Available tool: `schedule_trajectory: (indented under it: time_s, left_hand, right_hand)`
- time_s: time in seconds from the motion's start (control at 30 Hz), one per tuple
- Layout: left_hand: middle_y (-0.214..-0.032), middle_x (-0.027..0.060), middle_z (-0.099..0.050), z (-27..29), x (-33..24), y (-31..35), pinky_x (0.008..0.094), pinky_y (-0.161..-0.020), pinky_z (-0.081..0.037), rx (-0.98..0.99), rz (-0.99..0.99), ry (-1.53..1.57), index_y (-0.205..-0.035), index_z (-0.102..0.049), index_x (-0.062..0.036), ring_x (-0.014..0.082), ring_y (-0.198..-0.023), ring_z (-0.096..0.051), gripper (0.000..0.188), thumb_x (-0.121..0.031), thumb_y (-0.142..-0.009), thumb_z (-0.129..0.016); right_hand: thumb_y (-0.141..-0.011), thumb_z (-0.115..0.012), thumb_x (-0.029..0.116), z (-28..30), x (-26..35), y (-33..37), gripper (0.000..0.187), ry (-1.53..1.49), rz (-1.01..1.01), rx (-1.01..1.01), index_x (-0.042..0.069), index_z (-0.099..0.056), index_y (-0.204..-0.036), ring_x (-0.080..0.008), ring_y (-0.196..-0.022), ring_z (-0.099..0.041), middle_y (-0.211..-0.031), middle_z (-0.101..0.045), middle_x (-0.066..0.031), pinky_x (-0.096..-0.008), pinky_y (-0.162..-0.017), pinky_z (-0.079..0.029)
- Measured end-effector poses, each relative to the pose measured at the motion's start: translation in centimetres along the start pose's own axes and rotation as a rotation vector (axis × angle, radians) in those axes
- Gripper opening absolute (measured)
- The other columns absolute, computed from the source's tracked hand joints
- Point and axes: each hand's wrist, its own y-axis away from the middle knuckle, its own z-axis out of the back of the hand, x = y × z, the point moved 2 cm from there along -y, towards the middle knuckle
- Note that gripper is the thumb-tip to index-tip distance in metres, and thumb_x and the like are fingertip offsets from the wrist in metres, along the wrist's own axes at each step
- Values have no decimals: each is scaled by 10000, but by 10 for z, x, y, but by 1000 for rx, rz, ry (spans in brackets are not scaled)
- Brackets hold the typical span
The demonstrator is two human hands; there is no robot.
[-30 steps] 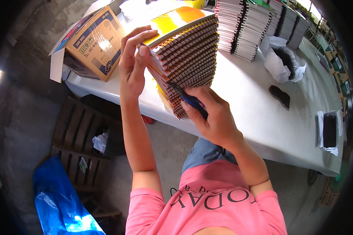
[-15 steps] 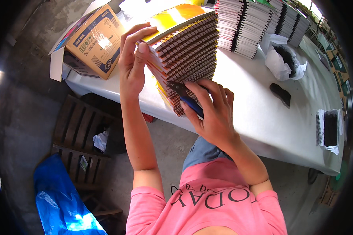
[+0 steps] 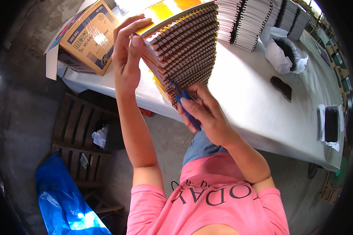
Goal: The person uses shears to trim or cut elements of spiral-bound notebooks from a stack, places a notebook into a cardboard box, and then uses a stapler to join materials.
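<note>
Here's the left hand (image 3: 125, 58) up at the top corner of the stack (image 3: 184, 43), fingers bent over the yellow cover and thumb pressed to the side, so it's closed on that corner rather than spread; the stack itself sits at the front edge of the white worktop (image 3: 249, 94), a tall pile of spiral-bound notebooks, rows of dark coils turned toward the person; and lower down, the right hand (image 3: 213, 117) is wrapped round a pair of pliers (image 3: 191, 117), thumb along the blue handles, fingers partly hidden behind; the dark tip points up and left at the coil ends along the stack's left edge, and whether it touches a coil, I can't tell; over to the left, a brown carton (image 3: 88, 43) with its flaps up stands near the left hand; beyond the stack to the right, taller piles of books (image 3: 245, 23), their black coils showing; closer in, a white wrapper (image 3: 276, 58) gapes round something black, a dark flat piece (image 3: 281, 88) lies near it, and by the right end sits a black bundle (image 3: 332, 124) edged with white paper; down on the left, a slatted wooden seat (image 3: 72, 125) and a bright blue sheet (image 3: 62, 196).
</note>
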Motion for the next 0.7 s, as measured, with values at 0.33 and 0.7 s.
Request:
schedule_trajectory:
  time_s: [0.33,0.7]
  left_hand:
    - [-1222,108,-518,0,-1,0,330,-985,-354,-10,39,13,-1123,-620,-72,198,-1169,-466,375,-371,-957,-466]
    - [-1219,105,-518,0,0,-1,329,-984,-356,-7,35,10,-1123,-620,-69,201,-1167,-467,379,-369,-961,-457]
  right_hand:
    - [-806,-673,269,2,-6,1,432,1040,703,-462,142,-527,-1192,-226,-962,-526,-1064,-500,-67,-442,-877,-310]
    - [-834,-646,238,10,-6,-9,295,936,607,-278,136,-559,-1096,-218,-807,-590,-918,-559,-49,-371,-676,-449]
